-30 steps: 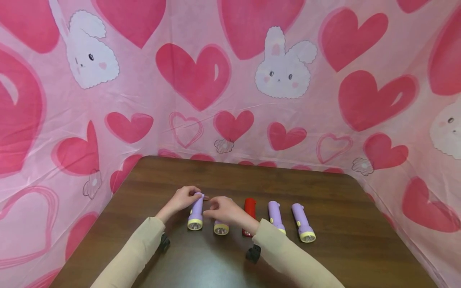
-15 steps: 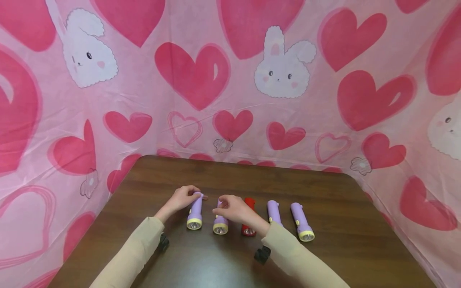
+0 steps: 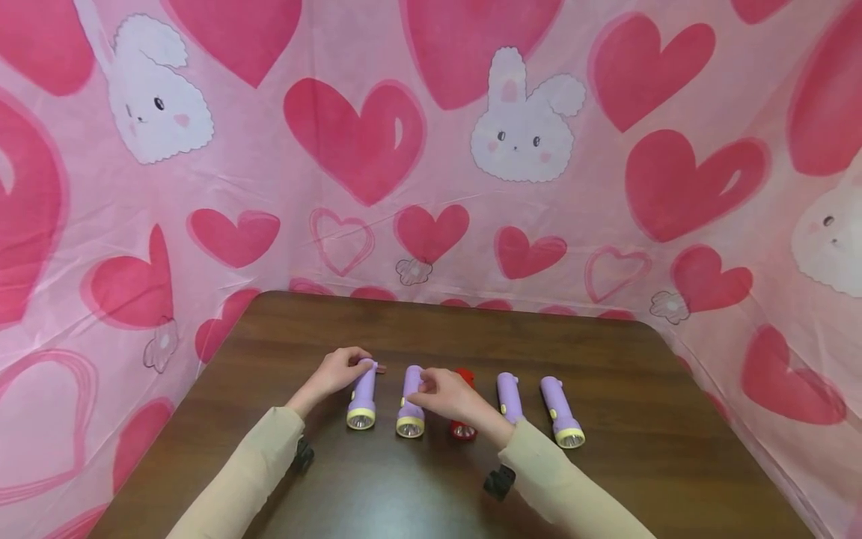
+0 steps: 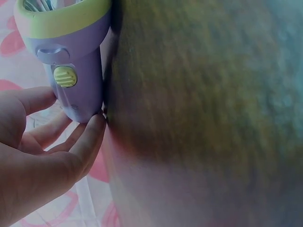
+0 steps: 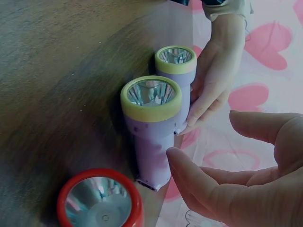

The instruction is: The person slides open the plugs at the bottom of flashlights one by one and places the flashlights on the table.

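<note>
Leftmost on the table lies a purple flashlight (image 3: 364, 397) with a yellow rim, its lens facing the person. My left hand (image 3: 342, 370) holds its tail end; in the left wrist view, the thumb is on one side and the fingers (image 4: 92, 135) on the other. A second purple flashlight (image 5: 154, 142) lies to its right. My right hand (image 3: 447, 393) is beside that one, thumb and fingers spread apart, with a fingertip right at its barrel in the right wrist view. A red flashlight (image 3: 463, 430) is partly hidden behind my right hand.
Two more purple flashlights, one (image 3: 509, 397) partly covered by my right forearm and another (image 3: 562, 412) farther right, continue the row. The brown wooden table (image 3: 431, 494) ends at a pink heart-print cloth (image 3: 431, 172) behind and on both sides.
My right hand has shifted right from over the second purple flashlight, uncovering its barrel, and now overlaps the red one. My left hand stays at the leftmost flashlight's tail. The head view has shifted slightly.
</note>
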### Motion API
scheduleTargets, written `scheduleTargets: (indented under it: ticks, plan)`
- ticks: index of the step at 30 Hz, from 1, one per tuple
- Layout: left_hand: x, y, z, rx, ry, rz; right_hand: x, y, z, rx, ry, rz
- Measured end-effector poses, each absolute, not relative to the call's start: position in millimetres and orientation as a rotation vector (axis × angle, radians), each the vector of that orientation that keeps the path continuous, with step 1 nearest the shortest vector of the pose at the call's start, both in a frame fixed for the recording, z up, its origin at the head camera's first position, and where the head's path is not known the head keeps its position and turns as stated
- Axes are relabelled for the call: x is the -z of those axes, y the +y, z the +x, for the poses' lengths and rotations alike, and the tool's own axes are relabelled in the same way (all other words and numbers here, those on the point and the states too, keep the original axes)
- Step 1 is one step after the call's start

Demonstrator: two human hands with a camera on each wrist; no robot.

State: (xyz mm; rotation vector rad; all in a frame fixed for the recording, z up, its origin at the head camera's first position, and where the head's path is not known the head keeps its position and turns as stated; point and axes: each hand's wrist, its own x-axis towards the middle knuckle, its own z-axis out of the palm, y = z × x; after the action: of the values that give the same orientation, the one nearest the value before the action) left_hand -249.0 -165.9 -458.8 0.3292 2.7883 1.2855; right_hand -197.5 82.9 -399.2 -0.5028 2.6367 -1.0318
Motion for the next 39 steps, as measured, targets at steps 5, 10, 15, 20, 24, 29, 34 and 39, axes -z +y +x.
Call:
scheduleTargets:
  ticks: [5, 10, 15, 20, 24, 29, 34, 39]
  plan:
    - [458, -166, -249, -1.280, 2.793, 0.321, 401, 86, -195, 1.033, 2.625, -0.455]
    - [459, -166, -248, -1.294, 2.793, 0.326, 405, 87, -191, 1.034, 2.626, -0.398]
    - [461, -167, -249, -1.281, 2.810, 0.327, 408, 86, -189, 1.011, 2.624, -0.389]
    - [461, -166, -249, -1.277, 2.813, 0.306, 410, 85, -188, 0.985, 2.630, -0.403]
    - [460, -166, -248, -1.284, 2.805, 0.296, 412, 84, -188, 0.986, 2.627, -0.396]
    - [461, -167, -249, -1.279, 2.810, 0.291, 415, 82, -187, 0.979, 2.613, -0.373]
    - [462, -167, -249, -1.282, 2.805, 0.294, 417, 81, -189, 0.974, 2.616, -0.378]
    - [461, -166, -249, -1.279, 2.809, 0.294, 419, 80, -191, 0.959, 2.619, -0.385]
